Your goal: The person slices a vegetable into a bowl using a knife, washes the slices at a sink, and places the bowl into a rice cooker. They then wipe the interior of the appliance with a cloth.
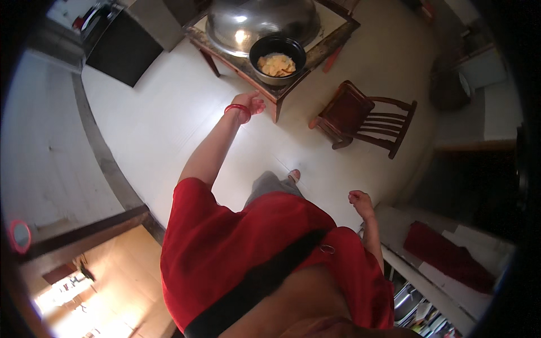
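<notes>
- Black-lined round bowl w/ pale outer wall (276,45) is seen on the near corner of the dark-edged wooden table w/ pale top (338,29). It is placed just in front of the big silver dome-shaped metal cover (262,22); whether the two are touching can't be told.
- Yellowish, thin, irregular food pcs. (276,65) are contained in the bowl, in a low heap; their exact kind can't be read.
- Done, as may be judged: the bowl is already partly filled & is set down on the table.
- Not done: the bowl isn't held by any hand & isn't covered; its contents are left exposed. What else is left can't be told from this one view.
- Bare L hand (252,102), w/ shiny red bangle (239,106) at its wrist, is held near the table corner, below the bowl. Its fingers are slightly bent & apart, & nothing is seen in it; contact w/ the table edge can't be confirmed.
- Bare R hand (360,203) is held well apart from the bowl, fingers curled; if smth. small is enclosed, it can't be told.
- Dark-brown wooden chair w/ slatted back (348,107) is placed R of the table corner, touched by no hand.
</notes>
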Tool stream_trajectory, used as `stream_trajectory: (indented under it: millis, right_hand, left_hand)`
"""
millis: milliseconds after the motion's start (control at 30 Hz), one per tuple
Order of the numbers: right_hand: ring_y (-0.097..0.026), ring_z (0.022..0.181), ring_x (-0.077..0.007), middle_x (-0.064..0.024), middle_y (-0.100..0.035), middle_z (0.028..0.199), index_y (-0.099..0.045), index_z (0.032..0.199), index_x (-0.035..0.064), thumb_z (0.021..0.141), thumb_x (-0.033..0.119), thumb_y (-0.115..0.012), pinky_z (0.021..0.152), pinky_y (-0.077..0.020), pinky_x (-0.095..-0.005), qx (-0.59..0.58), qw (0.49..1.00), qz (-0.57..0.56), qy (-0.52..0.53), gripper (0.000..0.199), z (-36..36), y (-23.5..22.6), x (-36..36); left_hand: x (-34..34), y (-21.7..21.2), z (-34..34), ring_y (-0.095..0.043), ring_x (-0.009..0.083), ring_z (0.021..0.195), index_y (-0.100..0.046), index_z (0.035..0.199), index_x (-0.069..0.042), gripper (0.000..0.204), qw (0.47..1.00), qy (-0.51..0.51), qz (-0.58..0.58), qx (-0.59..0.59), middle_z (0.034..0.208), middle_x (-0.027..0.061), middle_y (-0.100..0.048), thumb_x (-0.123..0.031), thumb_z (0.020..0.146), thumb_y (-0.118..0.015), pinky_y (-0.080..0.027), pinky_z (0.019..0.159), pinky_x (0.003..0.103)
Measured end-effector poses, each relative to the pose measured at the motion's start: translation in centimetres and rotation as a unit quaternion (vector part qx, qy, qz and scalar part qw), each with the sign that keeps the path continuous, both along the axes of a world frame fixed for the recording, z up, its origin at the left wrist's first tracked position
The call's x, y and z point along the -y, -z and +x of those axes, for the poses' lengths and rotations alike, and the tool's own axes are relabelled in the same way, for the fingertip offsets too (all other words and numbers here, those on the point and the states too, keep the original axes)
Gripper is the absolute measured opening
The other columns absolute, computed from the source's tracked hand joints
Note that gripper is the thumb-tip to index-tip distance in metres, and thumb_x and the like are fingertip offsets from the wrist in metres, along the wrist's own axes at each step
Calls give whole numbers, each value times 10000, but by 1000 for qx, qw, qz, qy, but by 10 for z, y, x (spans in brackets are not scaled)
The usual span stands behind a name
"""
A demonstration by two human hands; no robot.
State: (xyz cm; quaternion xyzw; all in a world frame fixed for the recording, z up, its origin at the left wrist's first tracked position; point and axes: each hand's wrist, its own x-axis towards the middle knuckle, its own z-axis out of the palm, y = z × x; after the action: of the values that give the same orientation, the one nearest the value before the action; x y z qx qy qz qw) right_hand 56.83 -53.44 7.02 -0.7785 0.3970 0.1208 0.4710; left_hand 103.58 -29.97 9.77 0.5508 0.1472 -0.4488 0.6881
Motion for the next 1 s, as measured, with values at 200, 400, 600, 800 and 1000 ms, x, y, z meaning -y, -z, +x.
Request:
stream_trajectory:
  millis: [200, 400, 600, 800, 1000]
  right_hand:
    - [-544, 687, -120, -52, -610, 770, -601, 940, 5, 804, 197, -582, 622, -451, -256, 1, 996, -40, 86, 236, 1, -27, -26]
    - [-584, 808, -223, -107, -630, 862, -604, 948, 31, 797, 230, -571, 741, -459, -311, -27, 968, -18, 249, 251, -4, -32, -89]
    - [-582, 870, -280, -137, -625, 924, -609, 969, 59, 784, 300, -551, 782, -457, -353, -116, 919, -14, 376, 309, -35, -73, -214]
    - [-598, 836, -273, -141, -633, 880, -624, 946, 59, 755, 284, -582, 752, -468, -347, -106, 856, -27, 506, 298, -75, -40, -295]
    - [-607, 790, -259, -146, -636, 847, -626, 925, 38, 764, 266, -575, 731, -474, -333, -63, 809, -25, 584, 284, -153, -18, -361]
  left_hand:
    - [48, 28, 82, -611, 224, 671, -485, 1141, -52, 457, 998, 25, -29, -52, 846, 179, -607, -225, 757, -663, -503, 559, 301]
    - [54, 56, 149, -428, 325, 1096, -472, 1125, 6, 335, 991, 39, -71, -106, 1173, 129, -473, -45, 801, -542, -423, 908, 446]
    - [58, 114, 181, -488, 240, 924, -540, 985, 25, 199, 981, 147, -123, -25, 946, 97, -528, -88, 825, -506, -398, 792, 339]
    - [72, 85, 99, -559, 267, 883, -545, 1010, 19, 301, 913, 384, 40, 131, 1000, 106, -575, -100, 736, -580, -495, 717, 436]
    - [103, 51, -90, -535, 311, 934, -534, 990, 36, 331, 857, 506, 34, -94, 1031, 149, -550, 13, 661, -551, -449, 820, 470]
